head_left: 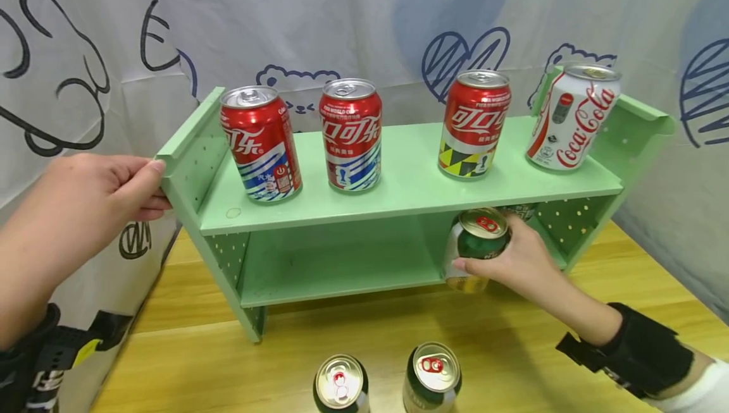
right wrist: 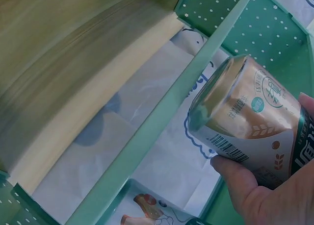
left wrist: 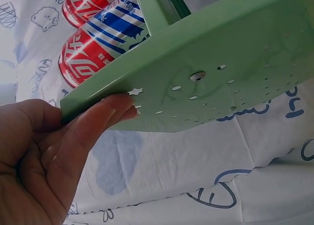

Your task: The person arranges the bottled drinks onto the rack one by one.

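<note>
My left hand (head_left: 108, 191) pinches the upper front edge of the left side panel of a light green two-tier shelf (head_left: 364, 210). The left wrist view shows its thumb and fingers on either side of that panel (left wrist: 235, 73). My right hand (head_left: 526, 252) grips a green, white and gold drink can (head_left: 464, 255) at the front of the lower tier. In the right wrist view, the gold base of this can tilts out beside the shelf's front rail. Partly hidden behind the hand, another can (head_left: 525, 210) sits in the lower tier at the right.
Three red cola cans (head_left: 264, 147) and a white cola can (head_left: 572, 119) stand on the top tier. Two green cans with gold lids, one left (head_left: 340, 381) and one right (head_left: 435, 369), stand on the wooden table (head_left: 188, 362) in front. A drawn-on white cloth (head_left: 353, 14) hangs behind.
</note>
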`<action>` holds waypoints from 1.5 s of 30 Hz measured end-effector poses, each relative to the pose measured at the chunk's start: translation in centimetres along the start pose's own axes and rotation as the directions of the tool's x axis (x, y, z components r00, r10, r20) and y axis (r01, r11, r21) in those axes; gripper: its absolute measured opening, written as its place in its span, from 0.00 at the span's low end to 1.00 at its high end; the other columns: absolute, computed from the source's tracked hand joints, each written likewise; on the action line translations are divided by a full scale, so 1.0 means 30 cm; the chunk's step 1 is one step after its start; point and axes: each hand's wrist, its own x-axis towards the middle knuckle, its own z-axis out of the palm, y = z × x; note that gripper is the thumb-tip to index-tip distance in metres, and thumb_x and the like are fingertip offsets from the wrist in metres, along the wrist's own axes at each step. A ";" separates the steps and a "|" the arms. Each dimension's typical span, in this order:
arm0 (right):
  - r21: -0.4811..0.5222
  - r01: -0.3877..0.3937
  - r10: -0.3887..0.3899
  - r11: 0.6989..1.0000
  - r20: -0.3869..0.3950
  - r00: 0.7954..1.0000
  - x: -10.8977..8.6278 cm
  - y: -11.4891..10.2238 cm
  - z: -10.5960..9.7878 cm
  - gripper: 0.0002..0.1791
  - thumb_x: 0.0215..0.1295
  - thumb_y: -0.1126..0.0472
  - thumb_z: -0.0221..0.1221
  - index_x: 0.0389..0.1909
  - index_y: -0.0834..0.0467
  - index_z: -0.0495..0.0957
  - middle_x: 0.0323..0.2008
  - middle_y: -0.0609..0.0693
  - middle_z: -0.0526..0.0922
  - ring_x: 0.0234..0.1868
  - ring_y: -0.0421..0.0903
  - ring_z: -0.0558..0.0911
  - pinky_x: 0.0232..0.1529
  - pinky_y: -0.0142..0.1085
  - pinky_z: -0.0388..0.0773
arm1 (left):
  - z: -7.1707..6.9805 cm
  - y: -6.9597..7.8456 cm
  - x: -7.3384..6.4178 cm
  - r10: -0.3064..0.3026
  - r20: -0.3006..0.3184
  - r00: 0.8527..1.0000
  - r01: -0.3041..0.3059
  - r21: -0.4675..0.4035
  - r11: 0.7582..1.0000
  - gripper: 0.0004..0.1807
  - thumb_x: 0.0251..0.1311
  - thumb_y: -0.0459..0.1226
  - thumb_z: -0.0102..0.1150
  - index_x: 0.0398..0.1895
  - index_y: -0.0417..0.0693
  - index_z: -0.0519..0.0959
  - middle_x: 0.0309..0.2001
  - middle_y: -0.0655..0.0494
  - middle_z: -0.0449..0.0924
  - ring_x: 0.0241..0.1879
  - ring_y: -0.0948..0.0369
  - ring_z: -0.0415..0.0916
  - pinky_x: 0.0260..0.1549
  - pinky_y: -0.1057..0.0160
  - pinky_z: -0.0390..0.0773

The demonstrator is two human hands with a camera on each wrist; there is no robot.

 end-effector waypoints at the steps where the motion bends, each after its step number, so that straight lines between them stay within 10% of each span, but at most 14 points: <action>1: 0.006 0.003 -0.003 1.000 0.001 1.000 0.003 0.000 0.003 0.49 0.40 0.50 0.76 0.61 0.66 0.63 0.48 0.64 0.78 0.48 0.57 0.78 0.46 0.44 0.77 | 0.000 0.001 -0.001 -0.001 0.000 1.000 0.001 -0.001 1.000 0.29 0.72 0.50 0.37 0.43 0.37 0.82 0.26 0.51 0.86 0.23 0.64 0.81 0.27 0.54 0.83; 15: -0.007 0.051 -0.051 0.999 0.019 0.999 0.046 0.013 0.005 0.53 0.41 0.50 0.76 0.65 0.66 0.59 0.52 0.64 0.75 0.50 0.58 0.77 0.49 0.49 0.76 | -0.002 0.001 -0.003 -0.008 -0.009 1.000 0.008 -0.011 1.000 0.28 0.71 0.51 0.38 0.39 0.40 0.84 0.25 0.53 0.85 0.22 0.67 0.80 0.19 0.72 0.78; 32: 0.078 0.094 -0.100 0.993 0.080 0.992 0.111 0.030 0.039 0.51 0.46 0.58 0.72 0.67 0.64 0.53 0.56 0.63 0.68 0.53 0.60 0.74 0.51 0.53 0.77 | 0.004 0.005 -0.010 -0.030 -0.015 0.999 0.030 -0.025 0.999 0.29 0.71 0.51 0.38 0.43 0.38 0.83 0.26 0.50 0.86 0.22 0.67 0.80 0.22 0.65 0.82; 45: 0.238 0.155 -0.174 0.959 0.062 0.983 0.191 0.047 0.061 0.51 0.48 0.63 0.72 0.71 0.54 0.52 0.71 0.54 0.55 0.71 0.55 0.54 0.69 0.58 0.53 | 0.005 -0.001 -0.005 -0.038 0.009 0.999 0.039 -0.039 0.998 0.31 0.71 0.52 0.37 0.45 0.35 0.81 0.28 0.47 0.86 0.22 0.68 0.81 0.22 0.64 0.82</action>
